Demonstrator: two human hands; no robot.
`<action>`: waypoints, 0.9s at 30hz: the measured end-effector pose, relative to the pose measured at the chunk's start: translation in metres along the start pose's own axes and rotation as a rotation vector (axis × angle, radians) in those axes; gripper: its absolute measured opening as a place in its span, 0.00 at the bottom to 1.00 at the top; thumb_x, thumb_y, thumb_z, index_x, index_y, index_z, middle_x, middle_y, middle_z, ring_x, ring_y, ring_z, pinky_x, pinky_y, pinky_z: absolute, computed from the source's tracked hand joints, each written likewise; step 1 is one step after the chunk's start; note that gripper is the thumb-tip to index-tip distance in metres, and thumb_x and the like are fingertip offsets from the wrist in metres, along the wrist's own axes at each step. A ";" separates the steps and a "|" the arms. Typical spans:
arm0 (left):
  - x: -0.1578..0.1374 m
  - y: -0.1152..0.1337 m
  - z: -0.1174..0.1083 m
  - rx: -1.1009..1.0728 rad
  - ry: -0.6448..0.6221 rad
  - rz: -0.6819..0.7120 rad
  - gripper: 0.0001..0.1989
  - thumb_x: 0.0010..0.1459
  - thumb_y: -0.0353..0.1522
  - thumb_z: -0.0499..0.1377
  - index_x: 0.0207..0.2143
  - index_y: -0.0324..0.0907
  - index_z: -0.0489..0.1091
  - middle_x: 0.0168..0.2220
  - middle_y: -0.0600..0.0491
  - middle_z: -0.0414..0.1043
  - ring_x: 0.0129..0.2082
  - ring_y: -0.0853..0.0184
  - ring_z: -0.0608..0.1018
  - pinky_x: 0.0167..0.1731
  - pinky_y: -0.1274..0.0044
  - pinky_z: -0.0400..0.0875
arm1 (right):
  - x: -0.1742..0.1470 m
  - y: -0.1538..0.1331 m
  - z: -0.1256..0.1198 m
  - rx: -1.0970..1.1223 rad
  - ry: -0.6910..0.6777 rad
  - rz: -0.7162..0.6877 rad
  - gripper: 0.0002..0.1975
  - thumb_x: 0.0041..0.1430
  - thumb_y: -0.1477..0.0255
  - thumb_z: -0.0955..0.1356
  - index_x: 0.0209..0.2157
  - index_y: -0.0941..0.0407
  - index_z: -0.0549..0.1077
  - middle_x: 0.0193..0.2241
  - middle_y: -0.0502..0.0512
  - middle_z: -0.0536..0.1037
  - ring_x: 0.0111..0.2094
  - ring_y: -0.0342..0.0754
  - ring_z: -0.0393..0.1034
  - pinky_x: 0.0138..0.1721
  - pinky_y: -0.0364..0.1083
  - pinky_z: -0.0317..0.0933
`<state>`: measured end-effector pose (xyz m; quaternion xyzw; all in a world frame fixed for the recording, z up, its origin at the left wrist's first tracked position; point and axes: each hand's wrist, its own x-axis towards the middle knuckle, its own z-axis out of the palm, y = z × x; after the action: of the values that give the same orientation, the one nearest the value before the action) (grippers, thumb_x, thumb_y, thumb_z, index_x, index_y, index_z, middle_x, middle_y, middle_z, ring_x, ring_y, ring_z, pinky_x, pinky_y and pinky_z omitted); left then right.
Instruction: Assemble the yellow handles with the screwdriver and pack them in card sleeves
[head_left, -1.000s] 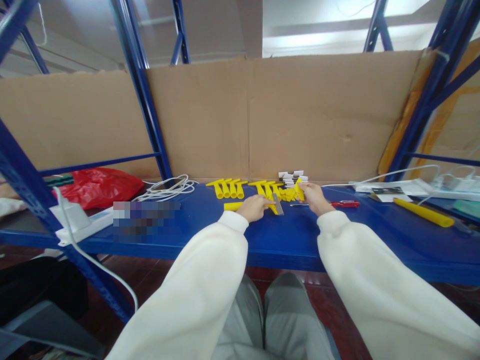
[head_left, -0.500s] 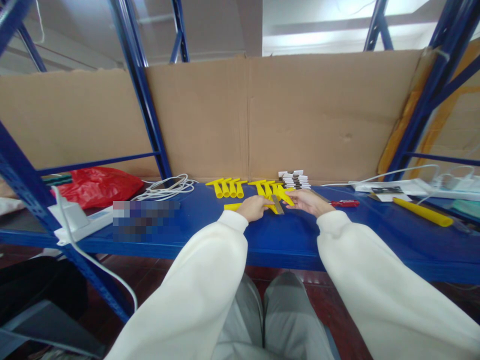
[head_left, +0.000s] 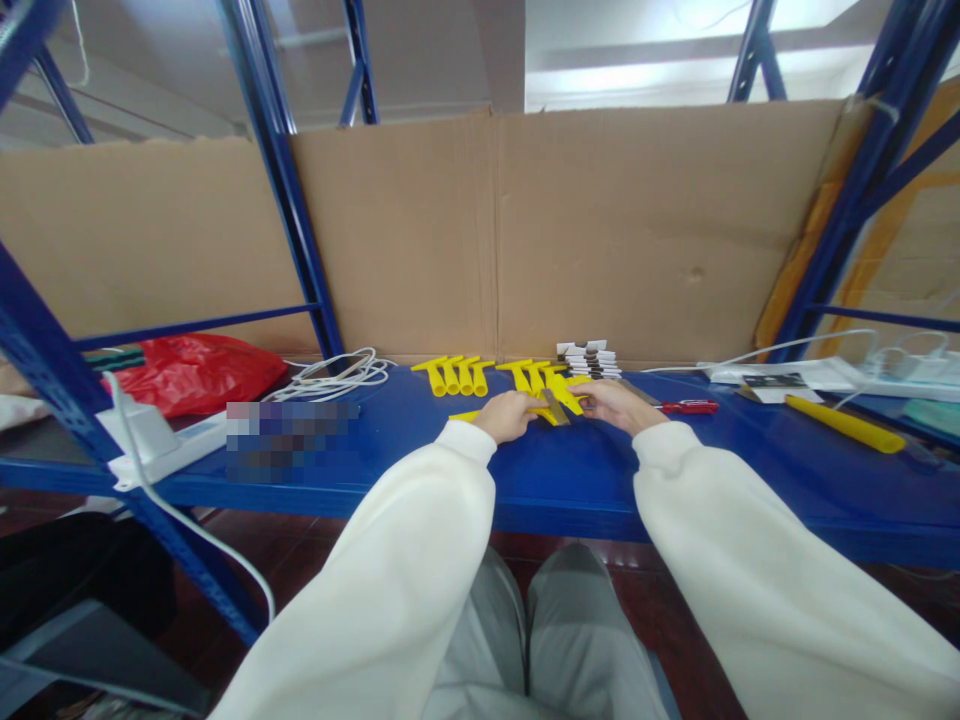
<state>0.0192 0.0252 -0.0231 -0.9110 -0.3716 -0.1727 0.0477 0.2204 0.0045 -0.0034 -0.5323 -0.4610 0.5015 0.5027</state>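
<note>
Looking at the centre of the frame, I see my left hand (head_left: 508,415) closed on a yellow scraper handle (head_left: 466,414) lying on the blue desk (head_left: 420,450), its metal blade (head_left: 556,406) pointing right. My right hand (head_left: 616,404), which a second ago gripped a yellow piece upright, has since lowered and now rests half open, fingertips at the blade. More yellow handles (head_left: 457,374) lie behind; a red screwdriver (head_left: 688,407) lies right.
</note>
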 end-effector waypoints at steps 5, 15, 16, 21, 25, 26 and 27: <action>0.000 0.000 0.000 0.002 -0.009 -0.002 0.20 0.63 0.29 0.56 0.56 0.46 0.74 0.53 0.48 0.78 0.53 0.61 0.79 0.56 0.71 0.70 | 0.001 0.001 0.000 0.016 -0.003 0.005 0.07 0.53 0.81 0.72 0.27 0.57 0.72 0.19 0.47 0.74 0.19 0.39 0.63 0.21 0.38 0.58; 0.001 -0.003 0.002 -0.041 0.016 0.009 0.20 0.62 0.30 0.57 0.55 0.49 0.74 0.52 0.50 0.78 0.52 0.63 0.79 0.55 0.72 0.71 | 0.007 0.004 -0.003 0.029 0.007 0.002 0.06 0.51 0.80 0.73 0.28 0.58 0.73 0.21 0.49 0.76 0.20 0.40 0.65 0.21 0.38 0.59; 0.001 -0.004 0.002 -0.043 0.016 0.010 0.20 0.62 0.30 0.57 0.55 0.49 0.74 0.52 0.51 0.79 0.52 0.63 0.79 0.55 0.73 0.71 | 0.007 0.004 -0.003 0.026 0.010 0.001 0.06 0.52 0.80 0.73 0.28 0.58 0.72 0.20 0.49 0.76 0.20 0.40 0.65 0.21 0.38 0.59; 0.001 -0.004 0.003 -0.033 0.009 0.024 0.19 0.62 0.30 0.56 0.55 0.49 0.75 0.52 0.51 0.79 0.52 0.63 0.79 0.55 0.74 0.70 | 0.006 0.003 -0.001 0.028 0.040 0.007 0.06 0.52 0.80 0.72 0.29 0.57 0.72 0.19 0.47 0.75 0.19 0.39 0.63 0.20 0.38 0.59; 0.001 -0.001 0.002 -0.007 0.003 0.020 0.20 0.63 0.30 0.55 0.55 0.48 0.74 0.50 0.49 0.79 0.52 0.63 0.79 0.55 0.73 0.70 | 0.003 0.002 0.001 0.022 0.056 0.006 0.05 0.52 0.81 0.72 0.29 0.58 0.73 0.22 0.50 0.78 0.22 0.40 0.68 0.22 0.38 0.60; 0.001 0.000 0.001 0.002 -0.002 0.020 0.20 0.63 0.29 0.55 0.55 0.47 0.74 0.50 0.48 0.79 0.51 0.62 0.79 0.55 0.73 0.70 | 0.003 0.002 0.001 0.019 0.056 0.003 0.05 0.53 0.81 0.71 0.29 0.58 0.74 0.23 0.50 0.78 0.23 0.41 0.69 0.23 0.38 0.61; 0.000 0.001 0.001 0.010 -0.007 0.021 0.20 0.63 0.29 0.55 0.55 0.46 0.74 0.50 0.47 0.79 0.51 0.61 0.79 0.54 0.72 0.70 | 0.002 0.003 0.001 0.016 0.054 -0.001 0.05 0.53 0.81 0.71 0.29 0.57 0.74 0.23 0.50 0.78 0.23 0.41 0.69 0.23 0.39 0.61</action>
<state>0.0205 0.0246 -0.0234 -0.9152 -0.3630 -0.1669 0.0527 0.2194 0.0066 -0.0061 -0.5414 -0.4437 0.4901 0.5194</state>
